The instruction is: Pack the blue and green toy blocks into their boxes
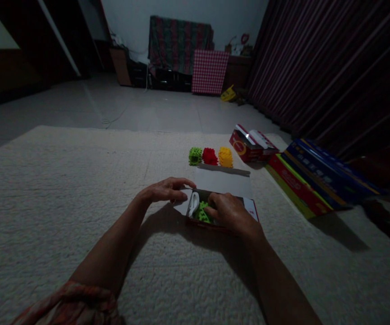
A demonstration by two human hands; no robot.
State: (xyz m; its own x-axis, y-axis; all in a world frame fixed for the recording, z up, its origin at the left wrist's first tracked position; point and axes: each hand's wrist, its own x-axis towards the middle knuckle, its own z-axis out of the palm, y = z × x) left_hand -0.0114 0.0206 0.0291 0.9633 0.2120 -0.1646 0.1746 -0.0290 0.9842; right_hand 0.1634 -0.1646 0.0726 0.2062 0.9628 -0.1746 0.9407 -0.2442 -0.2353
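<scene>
On a pale carpet, the right hand reaches into a small open box, fingers curled onto green foam pieces inside. The left hand rests at the box's left edge (fingers extended, close together). Three foam cubes sit beyond.

Left hand flat, fingers extended; right hand palm-down, fingers curled.

Boxes bear print — too dim to read.
</scene>
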